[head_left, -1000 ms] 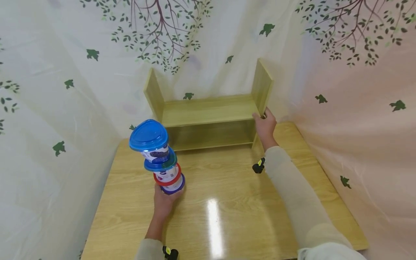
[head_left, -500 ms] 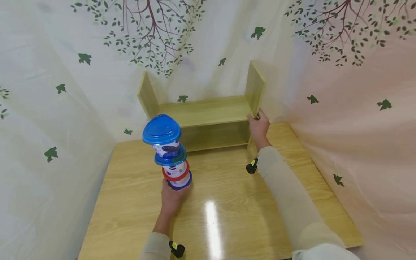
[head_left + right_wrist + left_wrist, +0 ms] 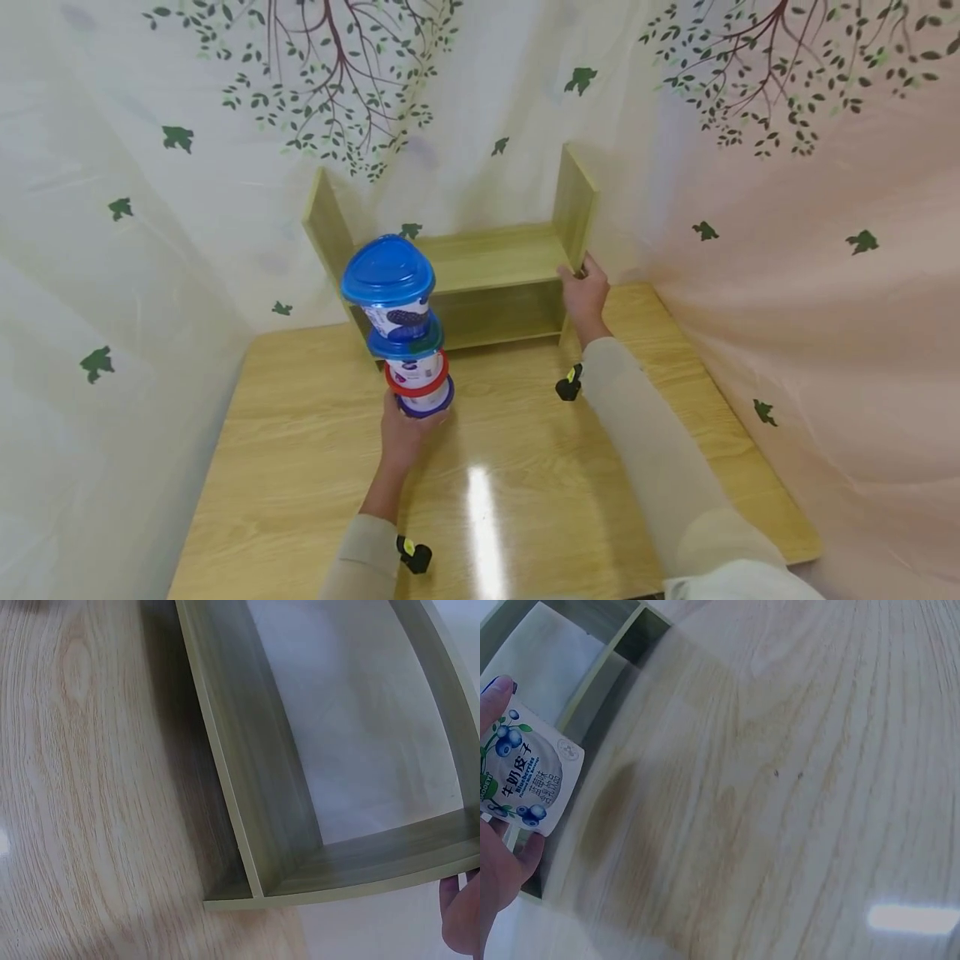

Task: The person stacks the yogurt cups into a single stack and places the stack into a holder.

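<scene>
My left hand [image 3: 405, 437] grips the bottom of a leaning stack of lidded plastic tubs [image 3: 397, 321] and holds it up in front of the shelf's left part. A bright blue, rounded-triangular lid [image 3: 387, 271] tops the stack; blue, red and purple rims show lower down. In the left wrist view a tub face [image 3: 529, 772] with blueberry pictures and printed text shows between thumb and fingers. My right hand [image 3: 587, 292] holds the right side panel of a small wooden shelf [image 3: 495, 254], thumb and fingers on either side of its edge. In the right wrist view, only fingertips [image 3: 461, 922] show.
The shelf stands at the back of a wooden table [image 3: 300, 442], by a wall cloth [image 3: 480, 100] printed with trees and leaves. It has two side panels and two levels. Small black devices [image 3: 415, 556] sit at both wrists.
My left hand has carried the tub stack forward and to the right, over the shelf's left part. My right hand keeps its hold on the side panel. The head view has shifted slightly.
</scene>
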A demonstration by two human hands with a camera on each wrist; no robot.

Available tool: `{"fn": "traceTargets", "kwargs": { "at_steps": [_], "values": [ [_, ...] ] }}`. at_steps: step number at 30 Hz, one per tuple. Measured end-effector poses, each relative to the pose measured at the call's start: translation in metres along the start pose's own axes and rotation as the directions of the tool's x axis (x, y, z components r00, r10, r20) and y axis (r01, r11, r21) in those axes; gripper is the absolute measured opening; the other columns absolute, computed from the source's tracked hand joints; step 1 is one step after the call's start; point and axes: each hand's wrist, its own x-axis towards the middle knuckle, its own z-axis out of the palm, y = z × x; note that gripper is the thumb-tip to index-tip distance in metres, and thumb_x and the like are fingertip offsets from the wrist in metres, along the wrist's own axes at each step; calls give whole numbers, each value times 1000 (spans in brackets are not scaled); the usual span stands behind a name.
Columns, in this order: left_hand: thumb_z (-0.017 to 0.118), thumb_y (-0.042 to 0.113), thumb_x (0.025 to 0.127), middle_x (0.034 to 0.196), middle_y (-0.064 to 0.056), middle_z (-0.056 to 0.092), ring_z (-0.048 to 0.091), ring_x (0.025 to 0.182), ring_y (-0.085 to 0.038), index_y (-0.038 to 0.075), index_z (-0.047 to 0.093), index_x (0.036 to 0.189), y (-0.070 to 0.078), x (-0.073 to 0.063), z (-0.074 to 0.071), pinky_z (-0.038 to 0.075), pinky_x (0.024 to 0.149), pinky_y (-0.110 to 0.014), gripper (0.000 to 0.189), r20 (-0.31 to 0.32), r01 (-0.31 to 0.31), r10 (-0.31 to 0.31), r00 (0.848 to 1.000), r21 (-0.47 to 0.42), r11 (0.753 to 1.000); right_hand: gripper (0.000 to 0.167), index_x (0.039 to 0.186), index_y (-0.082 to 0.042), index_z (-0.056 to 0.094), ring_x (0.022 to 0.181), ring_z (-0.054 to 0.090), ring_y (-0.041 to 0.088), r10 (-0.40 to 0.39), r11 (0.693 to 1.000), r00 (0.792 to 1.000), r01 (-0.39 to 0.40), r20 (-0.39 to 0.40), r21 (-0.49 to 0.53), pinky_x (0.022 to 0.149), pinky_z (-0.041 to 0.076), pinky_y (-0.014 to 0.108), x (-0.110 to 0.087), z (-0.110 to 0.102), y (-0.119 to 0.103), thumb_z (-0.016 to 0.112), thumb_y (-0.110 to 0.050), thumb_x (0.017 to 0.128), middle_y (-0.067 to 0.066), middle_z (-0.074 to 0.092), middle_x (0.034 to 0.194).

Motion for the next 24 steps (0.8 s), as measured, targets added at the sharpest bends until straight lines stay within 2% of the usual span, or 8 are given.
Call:
{"fn": "traceTargets", "kwargs": {
  "at_steps": [5,10,18,24],
  "values": [
    [93,40,71,145,-8,46,46,133,-34,15,28,152,6,3,6,35,113,-56,107,7,-33,33,999,1,999,44,135,-15,66,107,65,23,-5,1000,1000,5,-7,2,82,55,31,-2,2,2,73,-8,92,14,67,128],
    [94,35,71,144,-10,48,48,131,-34,13,31,151,17,7,11,37,112,-56,104,9,-70,70,998,16,997,44,135,-14,66,106,66,24,-20,1000,1000,20,-11,2,80,54,31,-2,2,2,73,-8,92,14,67,127],
    [93,29,72,142,-11,50,49,130,-35,12,33,149,40,18,17,38,111,-55,99,20,-119,118,993,51,992,47,139,-17,63,113,64,24,-22,1000,1000,22,4,-9,85,54,35,-1,-1,2,72,-11,94,12,65,132],
    [93,27,73,142,-9,51,49,130,-33,13,35,149,61,27,21,38,111,-56,96,42,-169,167,985,48,984,46,138,-17,64,105,64,23,-16,1000,1000,16,-5,-17,80,53,32,-3,0,1,73,-12,93,12,66,130]
  ]
}}
